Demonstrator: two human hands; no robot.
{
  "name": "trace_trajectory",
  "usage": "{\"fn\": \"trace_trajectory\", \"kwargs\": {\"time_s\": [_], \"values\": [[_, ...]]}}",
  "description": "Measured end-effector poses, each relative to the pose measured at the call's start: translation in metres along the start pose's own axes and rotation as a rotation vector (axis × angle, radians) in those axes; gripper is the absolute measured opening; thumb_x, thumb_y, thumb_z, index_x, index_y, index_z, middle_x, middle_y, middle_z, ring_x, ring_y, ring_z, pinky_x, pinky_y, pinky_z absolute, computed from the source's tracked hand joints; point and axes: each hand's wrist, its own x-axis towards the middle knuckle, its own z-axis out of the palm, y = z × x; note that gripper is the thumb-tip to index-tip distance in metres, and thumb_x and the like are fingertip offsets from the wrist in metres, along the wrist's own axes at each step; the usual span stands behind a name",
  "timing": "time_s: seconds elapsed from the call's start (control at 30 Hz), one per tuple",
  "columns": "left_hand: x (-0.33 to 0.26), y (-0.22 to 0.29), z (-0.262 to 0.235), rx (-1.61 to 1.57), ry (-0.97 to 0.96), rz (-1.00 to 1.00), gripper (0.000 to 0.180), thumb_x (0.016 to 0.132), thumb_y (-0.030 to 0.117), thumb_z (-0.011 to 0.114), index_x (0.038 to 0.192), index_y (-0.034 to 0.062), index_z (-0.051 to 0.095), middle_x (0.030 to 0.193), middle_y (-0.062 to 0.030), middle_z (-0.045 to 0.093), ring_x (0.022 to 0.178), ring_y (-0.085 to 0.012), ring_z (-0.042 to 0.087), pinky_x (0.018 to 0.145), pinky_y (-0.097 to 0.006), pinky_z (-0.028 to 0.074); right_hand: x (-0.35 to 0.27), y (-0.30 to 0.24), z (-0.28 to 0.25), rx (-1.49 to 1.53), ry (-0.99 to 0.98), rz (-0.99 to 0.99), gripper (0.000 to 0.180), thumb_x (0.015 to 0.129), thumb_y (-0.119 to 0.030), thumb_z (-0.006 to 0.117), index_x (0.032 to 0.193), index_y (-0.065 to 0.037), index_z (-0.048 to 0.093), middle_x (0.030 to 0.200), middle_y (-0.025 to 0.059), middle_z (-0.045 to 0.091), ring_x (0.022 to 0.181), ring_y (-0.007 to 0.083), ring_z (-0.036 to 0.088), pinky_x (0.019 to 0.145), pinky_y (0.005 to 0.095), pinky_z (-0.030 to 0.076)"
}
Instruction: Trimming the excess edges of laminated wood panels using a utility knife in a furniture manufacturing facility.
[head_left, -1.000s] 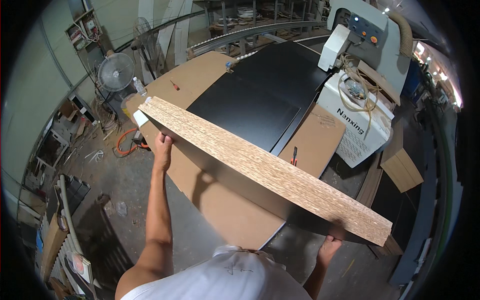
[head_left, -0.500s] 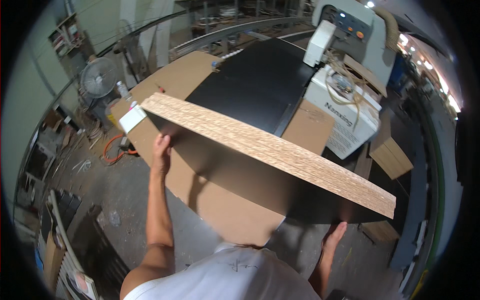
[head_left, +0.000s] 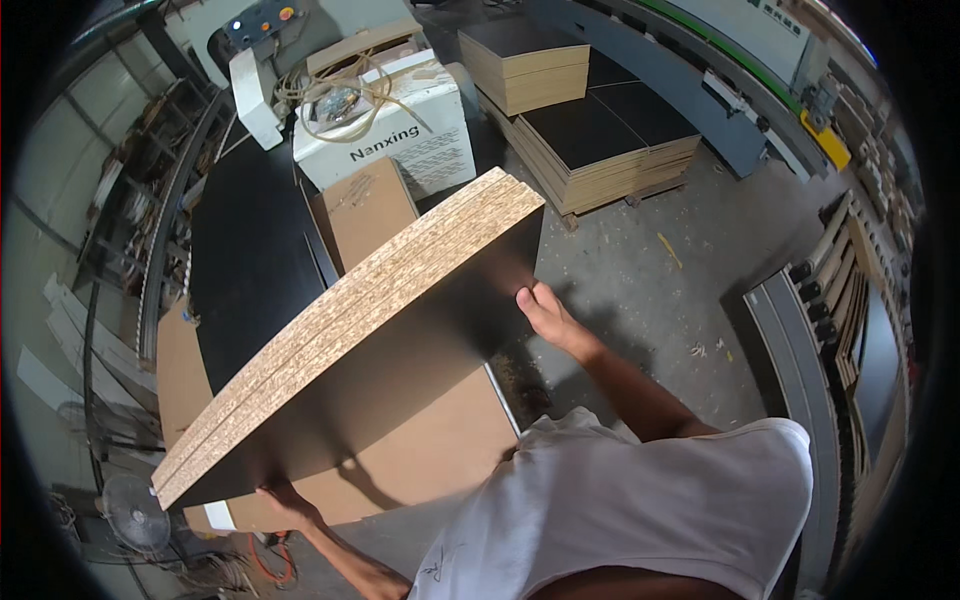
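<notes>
Both hands (head_left: 545,310) under the dark chipboard panels (head_left: 380,330), edge-up.

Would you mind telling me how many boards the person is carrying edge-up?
3, judging by the raw chipboard edges side by side; left hand grips their lower end, right hand their dark face. More may be hidden.

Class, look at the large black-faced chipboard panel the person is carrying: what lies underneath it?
Under the black-faced chipboard panel show a brown board and a black sheet. How they meet beneath it is covered.
</notes>
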Motion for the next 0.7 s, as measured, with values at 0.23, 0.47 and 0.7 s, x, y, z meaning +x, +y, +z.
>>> {"fn": "trace_trajectory", "kwargs": {"time_s": [0.23,0.47,0.7], "values": [[0.005,-0.001,-0.051,0.012,-0.089,-0.136,0.072,0.099,0.058,0.036,0.149,0.007,0.031,0.151,-0.0146,0.035,0.14,-0.0298,0.033,0.116,-0.044,0.025,-0.006,-0.045,0.001,0.223,-0.036,-0.185,0.076,0.09,-0.061,0.056,0.13,0.004,0.048,0.125,0.0129,0.054,0.119,0.0218,0.048,0.099,0.0381,0.038],[0.018,0.003,-0.018,-0.065,-0.127,-0.107,0.089,0.091,0.071,0.037,0.151,0.0066,0.023,0.152,-0.0152,0.032,0.139,-0.0328,0.032,0.116,-0.046,0.024,0.013,-0.032,0.022,0.238,0.116,-0.285,0.085,0.07,-0.075,0.068,0.104,0.002,0.061,0.092,0.0045,0.062,0.091,0.0147,0.055,0.079,0.0335,0.047],[0.009,0.028,0.047,-0.131,0.078,-0.099,0.097,0.087,0.076,0.038,0.151,0.0044,0.021,0.152,-0.0152,0.034,0.138,-0.0347,0.032,0.117,-0.048,0.02,-0.01,-0.023,0.019,0.211,0.277,-0.358,0.08,0.068,-0.075,0.071,0.093,0.001,0.065,0.084,0.0025,0.064,0.082,0.0125,0.057,0.07,0.0314,0.048]]}}
